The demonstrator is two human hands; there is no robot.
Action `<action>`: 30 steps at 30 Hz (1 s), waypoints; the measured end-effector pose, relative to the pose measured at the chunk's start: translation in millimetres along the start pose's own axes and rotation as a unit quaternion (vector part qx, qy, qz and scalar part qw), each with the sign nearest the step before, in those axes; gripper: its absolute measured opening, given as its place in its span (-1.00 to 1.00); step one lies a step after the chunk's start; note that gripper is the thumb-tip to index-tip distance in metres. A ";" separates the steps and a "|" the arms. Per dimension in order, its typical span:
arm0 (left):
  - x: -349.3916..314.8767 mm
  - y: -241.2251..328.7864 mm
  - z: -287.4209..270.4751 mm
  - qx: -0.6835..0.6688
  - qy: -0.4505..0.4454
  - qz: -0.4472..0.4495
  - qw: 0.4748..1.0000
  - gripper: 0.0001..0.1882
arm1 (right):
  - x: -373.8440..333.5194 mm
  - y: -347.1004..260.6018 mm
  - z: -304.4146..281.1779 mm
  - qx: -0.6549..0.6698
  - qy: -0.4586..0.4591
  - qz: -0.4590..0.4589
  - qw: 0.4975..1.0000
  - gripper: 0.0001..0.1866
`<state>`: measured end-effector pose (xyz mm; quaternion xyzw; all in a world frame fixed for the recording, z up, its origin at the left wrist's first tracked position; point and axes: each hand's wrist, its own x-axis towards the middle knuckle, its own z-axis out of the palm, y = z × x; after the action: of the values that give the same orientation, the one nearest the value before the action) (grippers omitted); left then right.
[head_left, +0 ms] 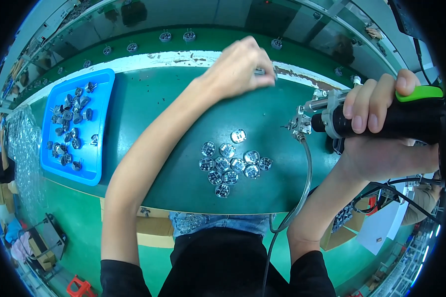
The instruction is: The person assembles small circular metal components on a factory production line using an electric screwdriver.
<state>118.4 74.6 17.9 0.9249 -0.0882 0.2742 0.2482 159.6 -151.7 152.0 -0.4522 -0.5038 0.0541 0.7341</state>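
My left hand (245,68) is at the far edge of the green table, fingers curled and slightly blurred. A small grey glint shows by its thumb, mostly hidden by the fingers. At the right, my right hand (376,116) wraps round a black power tool with a green lever (401,116), which looks like an electric screwdriver. Its metal head (300,121) points left, and a clear hose (307,171) hangs from it. Between my arms lies a loose cluster of small round silver parts (231,164) with circuit-like tops, apart from both hands.
A blue tray (106,123) with several dark round pronged parts stands at the left. Beyond the table's chipped white edge (183,58), a green belt (208,42) carries spaced round parts. Cardboard boxes (156,232) sit below. Black cables (396,190) hang at the right.
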 end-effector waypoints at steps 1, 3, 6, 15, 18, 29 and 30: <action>-10.4 12.5 -4.4 -0.062 -0.021 0.041 0.997 -0.87 | 0.1 0.0 0.5 -0.001 0.004 0.001 1.000 0.01; -29.8 29.2 -10.1 -0.157 -0.085 0.043 0.983 -0.83 | -4.6 0.6 7.5 -0.002 0.005 0.005 1.000 0.01; -49.6 35.3 -14.6 -0.183 -0.122 0.019 0.975 -0.82 | -11.0 0.5 2.9 0.007 0.001 0.011 1.000 -0.01; -55.8 25.4 -5.3 -0.241 -0.139 0.012 0.960 -0.83 | -18.7 12.9 14.5 -0.005 0.001 0.035 0.999 -0.04; -57.8 25.3 -6.1 -0.240 -0.144 0.006 0.960 -0.84 | -20.9 13.3 12.7 -0.002 -0.002 0.041 0.999 -0.06; -58.8 26.1 -5.2 -0.234 -0.143 0.007 0.962 -0.86 | -21.8 18.1 7.0 0.004 -0.017 0.057 0.998 -0.10; -59.1 26.6 -5.4 -0.234 -0.143 0.005 0.962 -0.86 | -23.0 17.1 5.4 0.006 -0.017 0.058 0.998 -0.11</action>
<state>58.7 56.0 0.2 0.8701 -0.1893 0.1118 0.4411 150.6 -150.7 124.3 -0.4749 -0.4892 0.1073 0.7236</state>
